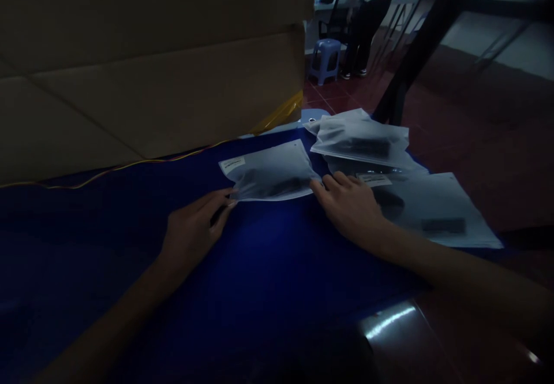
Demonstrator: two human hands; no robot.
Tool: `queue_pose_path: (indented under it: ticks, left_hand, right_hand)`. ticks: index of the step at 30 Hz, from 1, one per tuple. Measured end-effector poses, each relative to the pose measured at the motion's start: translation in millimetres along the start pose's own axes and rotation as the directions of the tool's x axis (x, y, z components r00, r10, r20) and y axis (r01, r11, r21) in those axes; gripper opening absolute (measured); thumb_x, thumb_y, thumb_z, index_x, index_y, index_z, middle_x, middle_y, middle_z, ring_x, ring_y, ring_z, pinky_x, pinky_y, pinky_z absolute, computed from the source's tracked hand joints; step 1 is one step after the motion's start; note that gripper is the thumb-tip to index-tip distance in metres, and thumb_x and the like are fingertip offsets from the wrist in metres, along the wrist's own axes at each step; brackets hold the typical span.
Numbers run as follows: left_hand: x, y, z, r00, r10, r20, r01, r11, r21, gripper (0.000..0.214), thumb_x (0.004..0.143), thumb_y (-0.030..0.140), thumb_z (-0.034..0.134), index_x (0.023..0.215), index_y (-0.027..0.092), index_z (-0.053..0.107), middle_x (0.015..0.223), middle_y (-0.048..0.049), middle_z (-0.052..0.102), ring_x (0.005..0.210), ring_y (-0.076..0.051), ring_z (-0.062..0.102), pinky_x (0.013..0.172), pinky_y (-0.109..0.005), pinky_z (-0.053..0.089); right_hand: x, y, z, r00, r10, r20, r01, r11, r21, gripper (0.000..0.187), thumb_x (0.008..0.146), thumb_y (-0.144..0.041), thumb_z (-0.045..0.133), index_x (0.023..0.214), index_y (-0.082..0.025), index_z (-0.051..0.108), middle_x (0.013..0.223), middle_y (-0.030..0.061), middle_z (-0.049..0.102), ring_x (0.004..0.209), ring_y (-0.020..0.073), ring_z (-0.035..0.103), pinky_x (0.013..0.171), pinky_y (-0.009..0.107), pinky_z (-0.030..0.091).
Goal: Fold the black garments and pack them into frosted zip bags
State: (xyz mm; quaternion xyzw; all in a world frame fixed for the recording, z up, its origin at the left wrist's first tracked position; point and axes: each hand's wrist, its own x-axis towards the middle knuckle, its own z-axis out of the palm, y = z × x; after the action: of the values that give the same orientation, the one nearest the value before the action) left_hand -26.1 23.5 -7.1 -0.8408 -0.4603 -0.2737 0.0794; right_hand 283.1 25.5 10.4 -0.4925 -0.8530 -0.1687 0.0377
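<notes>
Between the left grip [193, 225] and right grip [351, 206], a frosted bag [272, 171] lies pinched by its near corners.

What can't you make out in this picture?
Head view:
Bag between the left hand and right hand: contents blurred by cloudy plastic.
Its label: print too small.
Pile of bags: lower ones partly covered by upper ones.
Standing person: head cut off by top edge.
Cardboard box: cut off by left and top edges.
</notes>
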Motion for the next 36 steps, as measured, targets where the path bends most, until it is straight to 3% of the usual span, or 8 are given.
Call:
queue_pose_path:
  ticks: [5, 8, 10, 13, 17, 21, 29, 36]
  left_hand:
    - [-2, 1, 3.3, 1.0, -0.004, 0.009, 0.004, 1.0, -0.008, 0.023, 0.106, 0.027, 0.052, 0.118, 0.024, 0.071, 0.122, -0.0021, 0.077, 0.106, -0.021, 0.076, 0.088, -0.035, 0.065]
    - [-3, 0, 7.4, 0.997, 0.011, 0.07, -0.011, 1.0, 0.0, 0.035, 0.108, 0.029, 0.045, 0.138, 0.022, 0.062, 0.136, -0.0074, 0.07, 0.123, -0.025, 0.069, 0.107, -0.047, 0.058]
    - [-3, 1, 9.4, 0.991, 0.004, 0.133, -0.006, 1.0, 0.013, 0.045, 0.109, 0.033, 0.043, 0.151, 0.02, 0.05, 0.149, -0.0116, 0.06, 0.135, -0.029, 0.06, 0.113, -0.053, 0.052]
    - [-3, 6, 9.4, 0.98, -0.029, 0.197, 0.028, 1.0, 0.008, 0.058, 0.107, 0.04, 0.046, 0.161, 0.021, 0.035, 0.161, -0.0142, 0.045, 0.145, -0.032, 0.049, 0.115, -0.053, 0.049]
    - [-3, 12, 6.3, 0.968, 0.028, 0.249, -0.014, 0.998, -0.06, 0.06, 0.107, 0.047, 0.048, 0.162, 0.025, 0.035, 0.166, -0.0131, 0.037, 0.152, -0.034, 0.04, 0.119, -0.057, 0.042]
    - [-4, 13, 4.2, 0.901, 0.142, 0.41, -0.099, 0.987, -0.124, 0.064, 0.105, 0.049, 0.051, 0.163, 0.032, 0.031, 0.172, -0.0106, 0.026, 0.158, -0.038, 0.026, 0.123, -0.067, 0.03]
    - [-5, 11, 3.0, 0.876, 0.186, 0.446, -0.149, 0.982, -0.116, 0.067, 0.106, 0.054, 0.047, 0.165, 0.031, 0.025, 0.173, -0.0117, 0.021, 0.158, -0.038, 0.022, 0.123, -0.067, 0.029]
    - [-5, 10, 3.8, 0.877, 0.184, 0.444, -0.152, 0.983, -0.108, 0.067, 0.106, 0.056, 0.047, 0.165, 0.033, 0.026, 0.173, -0.0102, 0.022, 0.159, -0.036, 0.023, 0.124, -0.064, 0.029]
  right_hand:
    - [4, -5, 9, 0.953, -0.211, -0.219, 0.238, 0.966, 0.103, 0.042, 0.105, -0.015, 0.045, 0.146, -0.017, 0.054, 0.136, 0.0175, 0.063, 0.12, 0.0309, 0.059, 0.096, 0.046, 0.05]
    - [7, -10, 15, 0.921, -0.344, -0.182, 0.385, 0.87, 0.307, 0.051, 0.108, -0.029, 0.046, 0.157, -0.019, 0.041, 0.163, 0.0152, 0.042, 0.152, 0.0316, 0.035, 0.12, 0.054, 0.037]
    - [9, -11, 20, 0.928, -0.348, -0.133, 0.372, 0.841, 0.392, 0.057, 0.109, -0.038, 0.044, 0.161, -0.018, 0.034, 0.169, 0.0138, 0.031, 0.159, 0.0301, 0.022, 0.127, 0.054, 0.027]
    - [13, -7, 27, 0.963, -0.264, -0.06, 0.264, 0.868, 0.421, 0.062, 0.109, -0.049, 0.041, 0.162, -0.018, 0.032, 0.172, 0.013, 0.023, 0.161, 0.0311, 0.013, 0.13, 0.057, 0.018]
    - [20, 3, 36, 0.988, -0.152, 0.0, 0.14, 0.911, 0.387, 0.067, 0.109, -0.056, 0.036, 0.163, -0.017, 0.029, 0.173, 0.0122, 0.018, 0.161, 0.0329, 0.006, 0.13, 0.06, 0.012]
    - [25, 7, 37, 0.993, -0.117, -0.003, 0.109, 0.92, 0.377, 0.067, 0.109, -0.052, 0.037, 0.164, -0.016, 0.025, 0.174, 0.0123, 0.016, 0.162, 0.0313, 0.002, 0.13, 0.059, 0.011]
    - [4, -18, 13, 0.935, -0.351, -0.045, 0.31, 0.752, 0.582, 0.071, 0.108, -0.052, 0.042, 0.165, -0.014, 0.023, 0.172, 0.0187, 0.018, 0.16, 0.0303, 0.017, 0.127, 0.055, 0.029]
    - [-3, -24, 13, 0.916, -0.4, 0.01, 0.311, 0.727, 0.612, 0.076, 0.106, -0.057, 0.045, 0.164, -0.012, 0.025, 0.171, 0.0219, 0.017, 0.16, 0.0344, 0.012, 0.127, 0.061, 0.024]
